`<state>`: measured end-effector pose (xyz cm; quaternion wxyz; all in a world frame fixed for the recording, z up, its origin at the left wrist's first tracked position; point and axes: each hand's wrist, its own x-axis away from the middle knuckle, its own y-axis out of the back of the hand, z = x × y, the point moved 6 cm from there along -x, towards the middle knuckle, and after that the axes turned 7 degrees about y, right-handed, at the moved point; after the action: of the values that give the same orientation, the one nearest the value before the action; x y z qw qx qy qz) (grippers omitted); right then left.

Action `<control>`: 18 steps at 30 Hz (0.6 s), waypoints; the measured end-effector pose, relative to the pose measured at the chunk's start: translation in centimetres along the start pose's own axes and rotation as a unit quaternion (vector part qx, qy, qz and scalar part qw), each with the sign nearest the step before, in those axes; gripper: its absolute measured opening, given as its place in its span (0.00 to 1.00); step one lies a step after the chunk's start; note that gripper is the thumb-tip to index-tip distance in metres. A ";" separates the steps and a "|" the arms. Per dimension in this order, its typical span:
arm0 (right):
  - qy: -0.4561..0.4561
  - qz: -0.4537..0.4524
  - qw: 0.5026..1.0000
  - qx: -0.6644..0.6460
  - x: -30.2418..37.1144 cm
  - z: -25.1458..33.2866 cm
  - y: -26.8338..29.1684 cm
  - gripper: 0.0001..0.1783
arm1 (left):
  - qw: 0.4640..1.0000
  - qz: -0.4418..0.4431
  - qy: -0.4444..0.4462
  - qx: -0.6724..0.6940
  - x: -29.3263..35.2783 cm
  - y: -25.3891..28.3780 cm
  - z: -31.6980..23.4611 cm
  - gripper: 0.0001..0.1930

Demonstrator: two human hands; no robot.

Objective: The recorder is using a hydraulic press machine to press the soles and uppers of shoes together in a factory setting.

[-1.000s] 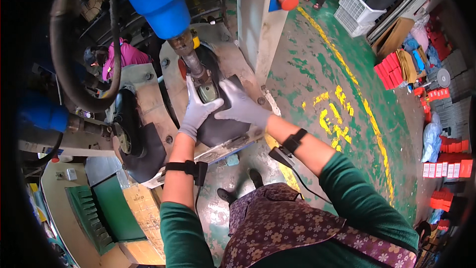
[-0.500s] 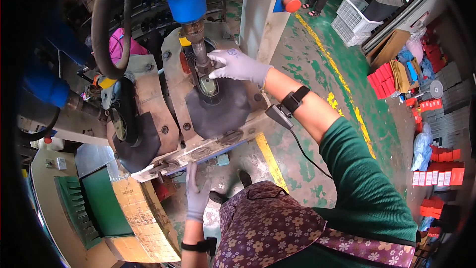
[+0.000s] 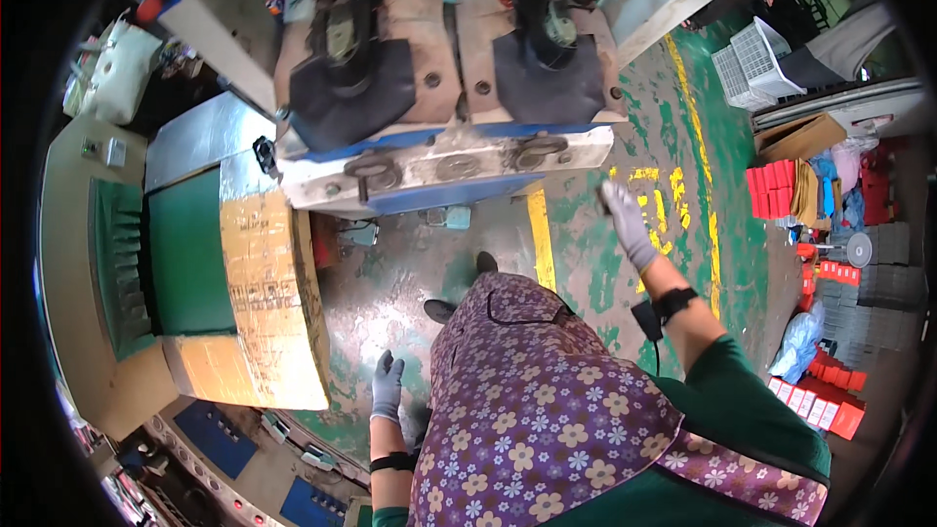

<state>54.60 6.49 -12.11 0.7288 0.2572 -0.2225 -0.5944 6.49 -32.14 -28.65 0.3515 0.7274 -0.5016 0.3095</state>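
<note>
My right hand (image 3: pixel 630 226), in a pale grey glove, is held out to the right of the press's front beam, away from the shoes. Its fingers are stretched out; their tips look dark, and a small thing there cannot be ruled out. Lower down, my left hand (image 3: pixel 387 386), also gloved, hangs beside my apron with fingers loosely apart and nothing in them. On the press, a dark shoe (image 3: pixel 342 37) stands at the left station and another dark shoe (image 3: pixel 549 31) at the right. Black flexible pads (image 3: pixel 351 102) lie under them.
The press's pale front beam (image 3: pixel 449 168) spans the far side, with a red-knobbed post (image 3: pixel 673 0) at its right. A cardboard-covered machine (image 3: pixel 268 283) stands at left. White crates (image 3: pixel 756 63) and red boxes (image 3: pixel 771 190) are at far right.
My view has turned. My right hand has left the right-hand shoe and moved off to the right of the press. The left hand has dropped away from the front beam.
</note>
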 end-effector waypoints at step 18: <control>0.144 0.033 0.978 -0.150 -8.8 17.8 -19.2 0.19 | 0.925 -0.079 0.162 0.334 3.0 9.1 16.6 0.06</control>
<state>27.23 10.09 -10.82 0.8025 0.2202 -0.0322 -0.5536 0.43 -49.58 -33.70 0.1880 0.7796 -0.2463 0.5442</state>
